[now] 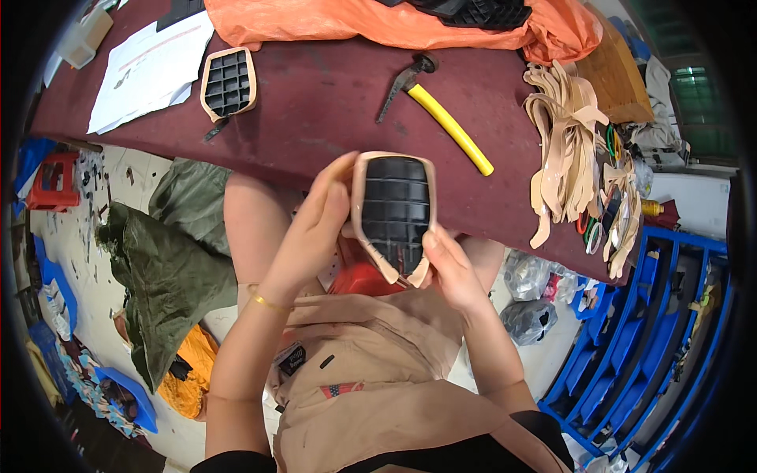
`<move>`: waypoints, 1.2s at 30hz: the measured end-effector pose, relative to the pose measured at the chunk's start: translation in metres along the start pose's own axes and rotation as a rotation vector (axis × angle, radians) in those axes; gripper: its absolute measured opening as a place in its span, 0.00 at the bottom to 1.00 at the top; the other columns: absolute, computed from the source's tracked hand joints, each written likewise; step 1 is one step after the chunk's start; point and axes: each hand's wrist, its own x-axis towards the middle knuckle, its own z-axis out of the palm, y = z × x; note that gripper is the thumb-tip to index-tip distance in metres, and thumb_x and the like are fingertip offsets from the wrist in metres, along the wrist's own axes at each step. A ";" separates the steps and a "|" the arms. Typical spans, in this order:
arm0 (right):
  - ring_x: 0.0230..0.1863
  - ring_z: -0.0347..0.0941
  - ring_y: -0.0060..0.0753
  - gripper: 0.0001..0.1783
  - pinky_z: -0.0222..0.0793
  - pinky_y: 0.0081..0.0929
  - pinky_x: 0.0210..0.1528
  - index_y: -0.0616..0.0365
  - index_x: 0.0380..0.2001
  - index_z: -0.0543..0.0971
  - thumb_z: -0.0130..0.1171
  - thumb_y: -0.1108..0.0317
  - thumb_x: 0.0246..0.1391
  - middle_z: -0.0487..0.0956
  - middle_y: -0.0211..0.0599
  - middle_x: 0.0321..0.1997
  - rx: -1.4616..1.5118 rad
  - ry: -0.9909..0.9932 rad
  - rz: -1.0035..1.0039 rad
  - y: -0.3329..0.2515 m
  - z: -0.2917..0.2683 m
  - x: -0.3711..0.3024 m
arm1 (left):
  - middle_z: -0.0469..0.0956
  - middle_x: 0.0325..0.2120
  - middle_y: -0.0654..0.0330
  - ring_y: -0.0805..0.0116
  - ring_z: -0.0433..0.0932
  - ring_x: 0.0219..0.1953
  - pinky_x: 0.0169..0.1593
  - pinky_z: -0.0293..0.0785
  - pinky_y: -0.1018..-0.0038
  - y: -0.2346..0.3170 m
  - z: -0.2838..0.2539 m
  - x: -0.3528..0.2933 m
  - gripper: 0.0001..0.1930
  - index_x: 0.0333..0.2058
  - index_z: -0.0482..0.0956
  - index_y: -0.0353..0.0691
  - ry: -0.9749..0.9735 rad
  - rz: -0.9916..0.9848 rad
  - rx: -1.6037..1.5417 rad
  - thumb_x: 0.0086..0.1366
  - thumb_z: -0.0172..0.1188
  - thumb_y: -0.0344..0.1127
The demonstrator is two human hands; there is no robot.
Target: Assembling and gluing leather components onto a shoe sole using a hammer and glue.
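Note:
Between my two hands is a black gridded shoe-heel piece (396, 206) with a beige strip running round its edge. The strip's two ends come close together at the bottom of the piece. My left hand (322, 206) grips its left side, fingers mostly behind it. At the lower right, my right hand (449, 264) pinches the edge close to one strip end. On the maroon tabletop (315, 102) beyond lies a similar gridded piece (229, 83) with a beige edge. A hammer (449, 126) with a yellow handle rests to the right of it.
A bundle of beige strips (566, 142) hangs over the table's right end, with scissors (594, 236) beside it. Orange cloth (378, 22) covers the far edge. White papers (150, 75) lie at left. A blue rack (639, 347) stands at lower right, a red stool (54, 181) at left.

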 end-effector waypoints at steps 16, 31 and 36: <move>0.41 0.70 0.25 0.18 0.64 0.24 0.47 0.63 0.46 0.70 0.40 0.60 0.66 0.74 0.35 0.40 -0.394 0.302 -0.416 -0.015 -0.029 0.080 | 0.75 0.39 0.64 0.80 0.72 0.40 0.46 0.69 0.81 -0.046 0.022 0.077 0.14 0.50 0.70 0.33 -0.048 0.146 0.031 0.69 0.46 0.32; 0.29 0.69 0.28 0.17 0.65 0.27 0.33 0.64 0.36 0.72 0.43 0.59 0.65 0.72 0.34 0.27 -1.363 0.488 -0.659 -0.028 -0.032 0.093 | 0.78 0.29 0.48 0.62 0.80 0.31 0.38 0.73 0.72 -0.038 0.025 0.081 0.13 0.47 0.73 0.35 -0.091 0.154 0.327 0.66 0.50 0.32; 0.36 0.70 0.52 0.14 0.65 0.41 0.36 0.64 0.31 0.70 0.43 0.64 0.63 0.74 0.48 0.27 -0.996 0.201 -0.122 -0.069 -0.031 0.090 | 0.80 0.30 0.58 0.78 0.75 0.33 0.40 0.73 0.76 -0.034 0.025 0.081 0.14 0.48 0.74 0.35 -0.153 0.099 0.379 0.67 0.50 0.34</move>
